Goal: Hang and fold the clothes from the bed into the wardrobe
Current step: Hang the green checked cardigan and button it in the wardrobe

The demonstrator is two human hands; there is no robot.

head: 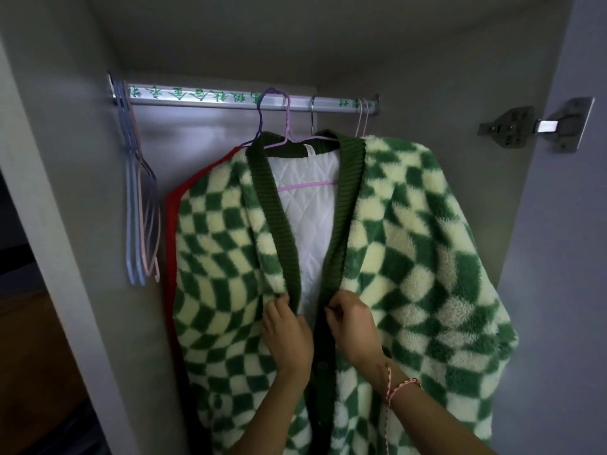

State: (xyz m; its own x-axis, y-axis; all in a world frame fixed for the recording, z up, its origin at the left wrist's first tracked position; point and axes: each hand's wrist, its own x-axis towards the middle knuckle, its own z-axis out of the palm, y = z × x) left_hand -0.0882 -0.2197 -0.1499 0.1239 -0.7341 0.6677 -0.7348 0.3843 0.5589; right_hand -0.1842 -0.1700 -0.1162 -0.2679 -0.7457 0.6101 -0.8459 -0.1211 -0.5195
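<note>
A fluffy green-and-cream checkered cardigan (410,244) with dark green ribbed edging hangs on a purple hanger (285,133) from the wardrobe rail (213,100). Its white quilted lining (308,205) shows where the front stands apart. My left hand (287,333) grips the left front edge at mid-height. My right hand (353,326) pinches the right ribbed edge just across the gap. Both hands sit close together at the front opening. A red garment (172,231) hangs behind the cardigan on the left.
Several bare hangers (141,205) in blue and pink hang bunched at the rail's left end. More hanger hooks (361,116) sit at the rail's right end. The wardrobe's grey side walls close in on both sides, with a door hinge (538,126) at right.
</note>
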